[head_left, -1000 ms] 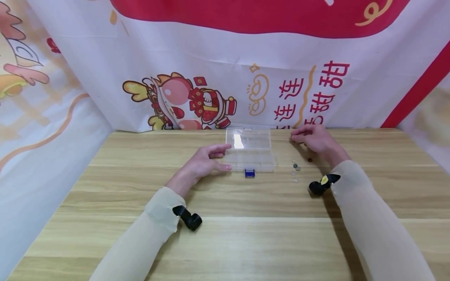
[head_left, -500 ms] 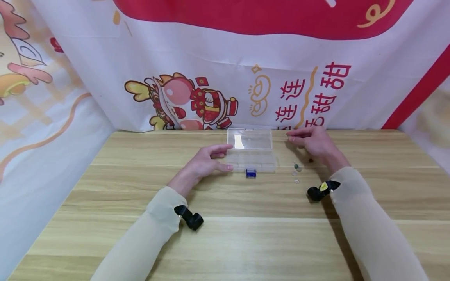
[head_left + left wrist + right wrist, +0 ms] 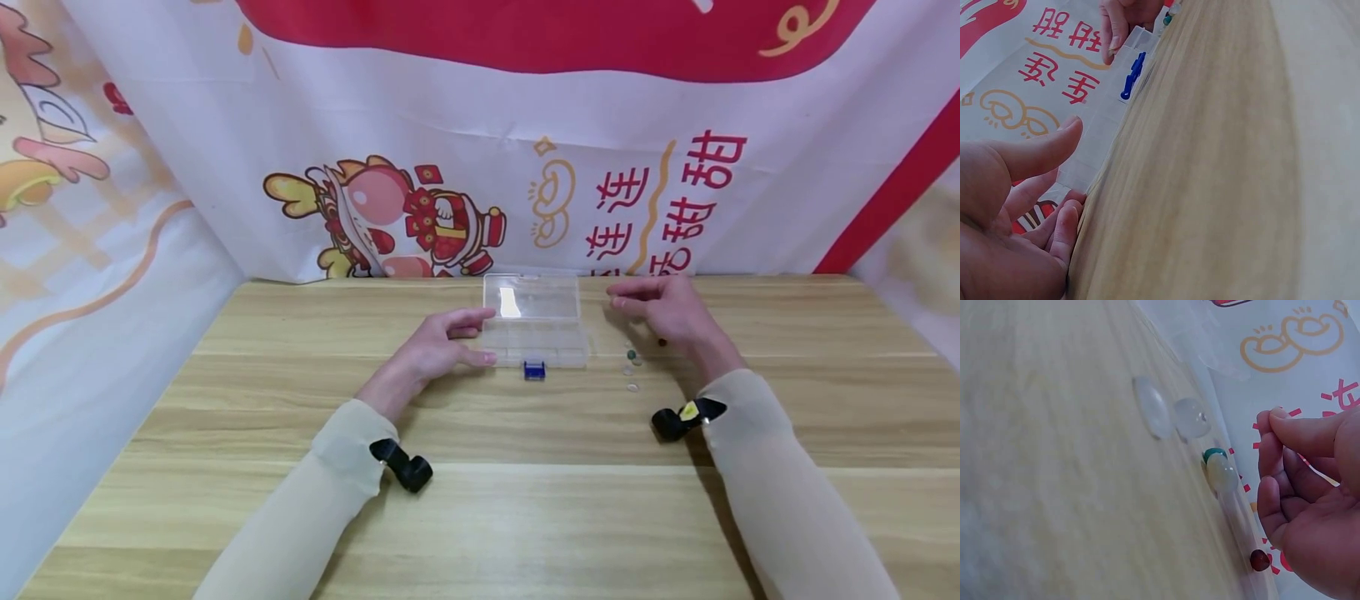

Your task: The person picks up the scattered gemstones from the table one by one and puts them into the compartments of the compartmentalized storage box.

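A clear plastic compartment box (image 3: pixel 534 337) with a blue latch (image 3: pixel 534 371) lies with its lid raised at the back of the table. My left hand (image 3: pixel 431 346) holds the box's left end, thumb at the front corner and index finger near the hinge. To the right of the box, my right hand (image 3: pixel 671 312) pinches thumb and index fingertips together over the table. A tiny pale piece seems to show between them, mostly hidden. Below that hand lie small smooth stones: a clear oval one (image 3: pixel 1154 407), a whitish round one (image 3: pixel 1191 419), a green one (image 3: pixel 1214 453), a yellowish one (image 3: pixel 1222 474) and a dark red one (image 3: pixel 1260 560).
The wooden table (image 3: pixel 510 517) stretches toward me in front of the box. A printed cloth (image 3: pixel 450 108) hangs right behind the table's back edge, close to the lid and my right hand. More cloth hangs at both sides.
My right hand has shifted slightly left toward the box, its thumb and index finger staying together. The left hand, the box and the loose stones have stayed in place.
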Demonstrator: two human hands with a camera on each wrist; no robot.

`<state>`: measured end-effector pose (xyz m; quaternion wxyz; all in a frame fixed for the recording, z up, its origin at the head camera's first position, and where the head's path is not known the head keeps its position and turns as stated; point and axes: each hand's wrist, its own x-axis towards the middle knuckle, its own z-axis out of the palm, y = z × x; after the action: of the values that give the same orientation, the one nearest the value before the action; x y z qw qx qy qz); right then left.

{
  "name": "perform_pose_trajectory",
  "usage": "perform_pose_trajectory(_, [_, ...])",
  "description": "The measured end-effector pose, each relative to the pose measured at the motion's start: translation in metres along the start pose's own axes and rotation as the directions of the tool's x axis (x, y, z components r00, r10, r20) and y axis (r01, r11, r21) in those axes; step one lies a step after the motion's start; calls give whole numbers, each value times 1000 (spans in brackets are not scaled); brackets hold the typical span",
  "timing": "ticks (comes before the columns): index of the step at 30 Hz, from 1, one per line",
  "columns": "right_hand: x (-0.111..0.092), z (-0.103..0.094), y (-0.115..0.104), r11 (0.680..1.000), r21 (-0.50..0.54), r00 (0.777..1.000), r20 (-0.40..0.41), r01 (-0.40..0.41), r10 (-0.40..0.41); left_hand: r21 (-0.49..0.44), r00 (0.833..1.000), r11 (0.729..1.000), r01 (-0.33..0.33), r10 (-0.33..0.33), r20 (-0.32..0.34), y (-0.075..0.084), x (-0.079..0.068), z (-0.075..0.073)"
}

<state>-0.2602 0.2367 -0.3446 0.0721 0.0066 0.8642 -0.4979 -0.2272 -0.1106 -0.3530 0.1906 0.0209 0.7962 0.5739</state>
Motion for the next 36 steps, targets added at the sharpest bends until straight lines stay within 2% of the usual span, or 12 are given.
perform_pose_trajectory(6, [-2,1,-6,999,-37,1000,8,4,-4,2,1000,1000,1,-1,-2,1,-1,-2])
perform_pose_trajectory(19, [-5,-3,-25,999,-33,999,45,24,-22,5,1000,1000,-5,5,-17,5,-3,-11])
perform_pose_trajectory(29, [-14,-6,-17,998,-54,999,46,27,-24,-1,999,1000,-28,28,23,3,1,-1])
perform_pose_trajectory(36, [-13,0,-15,997,-49,996,69,67,-64,7,1000,1000,-17,17,2,-1,-1,0])
